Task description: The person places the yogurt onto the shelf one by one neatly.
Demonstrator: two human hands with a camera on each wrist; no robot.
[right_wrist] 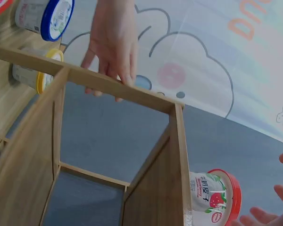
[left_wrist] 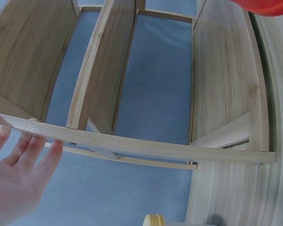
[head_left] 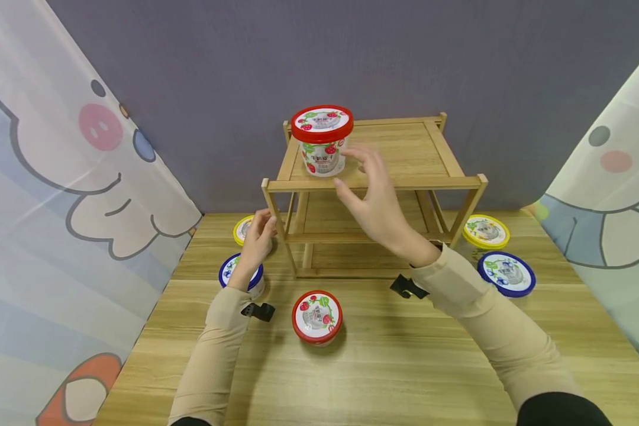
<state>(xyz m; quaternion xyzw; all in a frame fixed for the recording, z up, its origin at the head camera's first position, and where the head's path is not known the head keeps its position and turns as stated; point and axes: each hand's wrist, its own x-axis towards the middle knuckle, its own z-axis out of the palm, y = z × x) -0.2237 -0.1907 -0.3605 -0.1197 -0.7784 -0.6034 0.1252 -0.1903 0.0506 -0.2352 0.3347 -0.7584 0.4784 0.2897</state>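
Note:
A three-tier wooden rack [head_left: 399, 147] stands on the table against the back wall. On its top shelf, at the front left, sits a white tub with a red lid and strawberry print [head_left: 322, 142]. My right hand [head_left: 375, 207] is just right of this tub, thumb and fingers spread and curved, holding nothing. In the right wrist view the tub [right_wrist: 210, 195] stands upright on the shelf beside those fingertips. My left hand [head_left: 257, 239] grips the rack's left front post [left_wrist: 132, 142], fingers reaching behind it. A second red-lidded tub [head_left: 317, 316] stands on the table before the rack.
Left of the rack are a yellow-lidded tub [head_left: 242, 229] and a blue-lidded tub [head_left: 229, 269], partly covered by my left arm. Right of it stand another yellow-lidded tub [head_left: 486, 231] and blue-lidded tub [head_left: 507, 273]. Printed curtains [head_left: 154, 201] hang at both sides.

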